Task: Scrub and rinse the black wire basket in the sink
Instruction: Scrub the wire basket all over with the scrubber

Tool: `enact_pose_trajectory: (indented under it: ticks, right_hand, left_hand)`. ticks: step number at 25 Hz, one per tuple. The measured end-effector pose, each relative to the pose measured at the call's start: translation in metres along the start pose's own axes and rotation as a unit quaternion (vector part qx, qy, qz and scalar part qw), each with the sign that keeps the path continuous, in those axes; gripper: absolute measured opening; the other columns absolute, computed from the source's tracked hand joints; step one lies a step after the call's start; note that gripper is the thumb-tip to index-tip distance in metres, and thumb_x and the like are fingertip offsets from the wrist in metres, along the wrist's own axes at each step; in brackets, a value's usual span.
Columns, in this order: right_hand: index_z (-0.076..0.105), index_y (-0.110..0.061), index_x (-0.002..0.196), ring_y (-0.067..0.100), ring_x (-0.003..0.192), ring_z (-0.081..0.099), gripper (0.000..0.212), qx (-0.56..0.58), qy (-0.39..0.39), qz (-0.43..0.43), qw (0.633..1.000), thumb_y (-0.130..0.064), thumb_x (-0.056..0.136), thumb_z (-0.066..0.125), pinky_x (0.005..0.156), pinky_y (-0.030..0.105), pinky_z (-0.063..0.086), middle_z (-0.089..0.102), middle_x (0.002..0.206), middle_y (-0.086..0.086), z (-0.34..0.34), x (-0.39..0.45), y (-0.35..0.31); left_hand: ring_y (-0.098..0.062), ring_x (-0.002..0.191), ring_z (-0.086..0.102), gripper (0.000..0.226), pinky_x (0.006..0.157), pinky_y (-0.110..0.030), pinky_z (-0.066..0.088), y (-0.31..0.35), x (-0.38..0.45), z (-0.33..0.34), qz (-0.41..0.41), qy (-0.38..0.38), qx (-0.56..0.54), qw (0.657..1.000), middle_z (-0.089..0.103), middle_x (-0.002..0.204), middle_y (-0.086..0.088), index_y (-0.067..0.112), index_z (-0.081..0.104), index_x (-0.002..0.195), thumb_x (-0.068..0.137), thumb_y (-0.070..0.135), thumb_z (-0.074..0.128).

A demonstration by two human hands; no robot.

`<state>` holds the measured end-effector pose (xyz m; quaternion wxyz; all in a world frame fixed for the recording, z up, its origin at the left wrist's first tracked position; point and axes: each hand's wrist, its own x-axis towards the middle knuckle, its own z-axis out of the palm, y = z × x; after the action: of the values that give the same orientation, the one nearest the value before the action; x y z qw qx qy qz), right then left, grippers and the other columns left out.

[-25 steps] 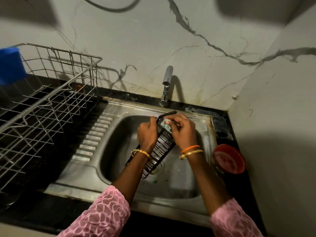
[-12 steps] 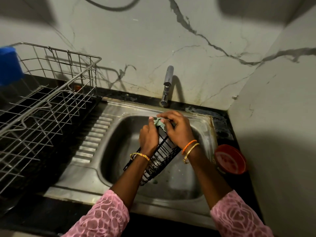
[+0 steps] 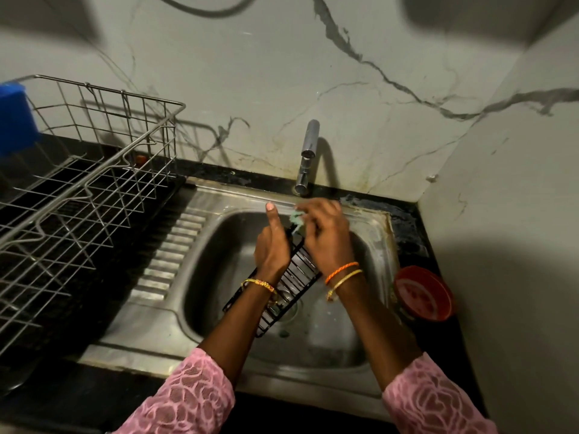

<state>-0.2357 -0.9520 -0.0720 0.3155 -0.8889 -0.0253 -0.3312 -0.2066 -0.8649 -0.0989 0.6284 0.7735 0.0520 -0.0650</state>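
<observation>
Head view shows you one black wire basket (image 3: 294, 277), one steel sink (image 3: 219, 245), one tap (image 3: 308, 155), one large wire dish rack (image 3: 94, 170), one red round lid or bowl (image 3: 423, 294) and one blue block (image 3: 14, 117). Your black wire basket is a long, narrow grid of thin bars, held tilted over the sink bowl with its lower end near the drain. The sink is dull stamped metal with a ribbed drainer on its left, set in a dark worktop (image 3: 62, 386); the wall behind is pale marble with grey veins. Your left hand (image 3: 272, 249) grips the basket's upper left edge, fingers curled round it and thumb pointing straight up. Your right hand (image 3: 326, 236) pinches a small pale green scrub pad (image 3: 296, 219) against the basket's top end, fingers bent over it. Both wrists carry thin bangles, and both sleeves are pink lace.
</observation>
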Motion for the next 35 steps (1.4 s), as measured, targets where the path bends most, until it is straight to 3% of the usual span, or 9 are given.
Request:
enact_pose_trajectory:
  ticks: [3, 5, 9, 14, 18, 24, 28, 32, 35]
  right_hand:
    - [0.069, -0.004, 0.095, 0.013, 0.088, 0.062, 0.02, 0.139, -0.003, 0.158, 0.978, 0.007, 0.08, 0.062, 0.087, 0.024, 0.051, 0.069, 0.1, 0.01, -0.014, 0.02, 0.019]
    - [0.069, -0.002, 0.098, 0.005, 0.084, 0.062, 0.019, 0.193, -0.031, 0.209, 0.958, 0.004, 0.081, 0.064, 0.082, 0.018, 0.052, 0.069, 0.103, 0.012, -0.015, 0.02, 0.019]
    - [0.07, -0.007, 0.098, 0.012, 0.093, 0.063, 0.021, 0.169, -0.056, 0.116, 0.977, 0.004, 0.082, 0.062, 0.084, 0.011, 0.047, 0.069, 0.102, 0.009, -0.007, 0.007, 0.006]
    - [0.069, -0.001, 0.096, 0.016, 0.09, 0.063, 0.019, 0.147, -0.011, 0.265, 0.953, 0.007, 0.082, 0.061, 0.09, 0.03, 0.05, 0.069, 0.1, 0.013, -0.009, 0.026, 0.047]
    - [0.069, -0.002, 0.098, 0.01, 0.09, 0.063, 0.019, 0.186, -0.064, 0.214, 0.957, 0.006, 0.083, 0.06, 0.079, 0.009, 0.049, 0.068, 0.099, 0.004, -0.004, 0.015, 0.016]
    - [0.07, -0.005, 0.098, 0.015, 0.093, 0.062, 0.018, 0.111, -0.038, 0.248, 0.962, 0.002, 0.083, 0.062, 0.089, 0.028, 0.051, 0.069, 0.099, 0.007, -0.007, 0.027, 0.048]
    - [0.07, -0.001, 0.097, 0.017, 0.092, 0.062, 0.019, 0.076, -0.024, 0.273, 0.959, 0.006, 0.082, 0.061, 0.088, 0.022, 0.047, 0.069, 0.101, 0.014, -0.006, 0.026, 0.058]
    - [0.071, -0.006, 0.097, 0.009, 0.091, 0.061, 0.02, 0.11, -0.043, 0.214, 0.97, 0.004, 0.083, 0.06, 0.09, 0.022, 0.048, 0.067, 0.096, -0.001, 0.009, 0.016, 0.028]
    - [0.07, -0.005, 0.099, 0.012, 0.091, 0.06, 0.019, 0.096, -0.019, 0.251, 0.963, 0.002, 0.084, 0.061, 0.087, 0.026, 0.05, 0.067, 0.096, 0.002, 0.005, 0.023, 0.043]
  left_hand:
    - [-0.017, 0.056, 0.037, 0.062, 0.057, -0.029, 0.03, -0.002, 0.001, -0.004, 0.011, 0.012, 0.021, 1.0, 0.04, 0.057, 0.0, 0.022, 0.039, 0.053, 0.088, 0.071, 0.022]
    - [-0.017, 0.052, 0.032, 0.062, 0.054, -0.029, 0.026, -0.006, 0.005, -0.006, 0.03, 0.014, 0.023, 0.999, 0.035, 0.051, -0.001, 0.021, 0.032, 0.049, 0.085, 0.071, 0.038]
    - [-0.016, 0.048, 0.033, 0.06, 0.052, -0.028, 0.026, -0.01, 0.008, -0.002, 0.035, 0.033, 0.005, 0.999, 0.038, 0.048, 0.001, 0.019, 0.037, 0.047, 0.09, 0.061, 0.044]
    - [-0.014, 0.045, 0.026, 0.058, 0.053, -0.029, 0.023, -0.02, 0.008, -0.003, 0.021, 0.063, -0.057, 0.996, 0.029, 0.046, 0.003, 0.023, 0.028, 0.045, 0.091, 0.049, 0.052]
    - [-0.015, 0.047, 0.029, 0.055, 0.054, -0.031, 0.025, -0.024, 0.013, -0.002, 0.027, 0.082, -0.054, 0.995, 0.033, 0.047, 0.001, 0.022, 0.032, 0.045, 0.093, 0.042, 0.052]
    - [-0.013, 0.046, 0.022, 0.056, 0.051, -0.032, 0.02, -0.037, 0.023, -0.009, 0.051, 0.075, -0.135, 0.987, 0.027, 0.044, 0.009, 0.022, 0.03, 0.039, 0.083, 0.045, 0.055]
    - [-0.012, 0.042, 0.02, 0.061, 0.049, -0.028, 0.019, -0.04, 0.025, -0.011, 0.071, 0.076, -0.13, 0.986, 0.025, 0.04, 0.014, 0.024, 0.026, 0.04, 0.092, 0.029, 0.058]
    - [-0.013, 0.044, 0.022, 0.06, 0.05, -0.031, 0.021, -0.045, 0.031, -0.011, 0.068, 0.066, -0.137, 0.986, 0.028, 0.043, 0.007, 0.023, 0.029, 0.04, 0.092, 0.031, 0.056]
    - [-0.012, 0.044, 0.021, 0.058, 0.049, -0.029, 0.019, -0.048, 0.031, -0.015, 0.072, 0.053, -0.155, 0.984, 0.026, 0.044, 0.008, 0.023, 0.03, 0.039, 0.09, 0.033, 0.056]
